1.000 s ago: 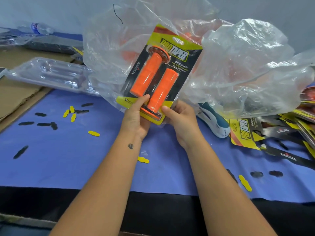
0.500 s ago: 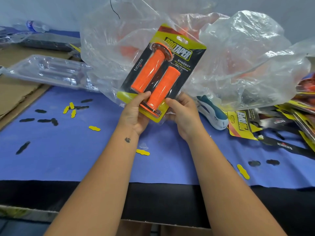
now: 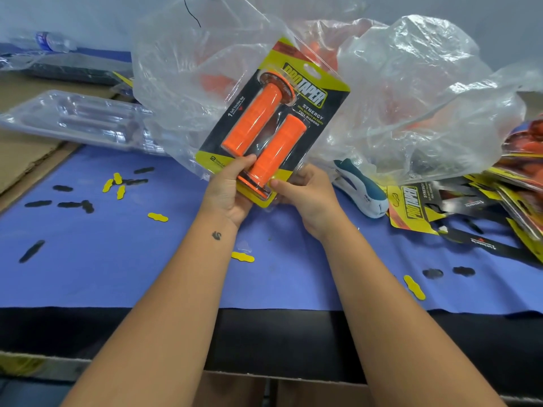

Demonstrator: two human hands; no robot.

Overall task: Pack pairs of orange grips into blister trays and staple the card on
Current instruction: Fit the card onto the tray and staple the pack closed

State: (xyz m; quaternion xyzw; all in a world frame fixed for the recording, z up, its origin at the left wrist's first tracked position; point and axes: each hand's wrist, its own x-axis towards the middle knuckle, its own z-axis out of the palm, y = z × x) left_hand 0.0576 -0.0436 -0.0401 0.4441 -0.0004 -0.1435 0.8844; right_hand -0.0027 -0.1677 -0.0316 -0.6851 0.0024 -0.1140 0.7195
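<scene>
Two hands' grip (image 3: pixel 266 188) at lower edge of tilted blister pack (image 3: pixel 274 118).

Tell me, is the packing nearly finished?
Not yet. Both hands, left and right, hold one pack with two orange grips inside. The stapler lies unused beside it. Empty trays and loose cards wait.

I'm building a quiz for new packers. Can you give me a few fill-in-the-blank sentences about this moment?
1. Both hands hold one blister pack containing ____ orange grips.
2. The stapler lies on the ____ mat.
3. The stapler lies nearer the ____ hand than the left hand.

Missing words: two; blue; right
</scene>
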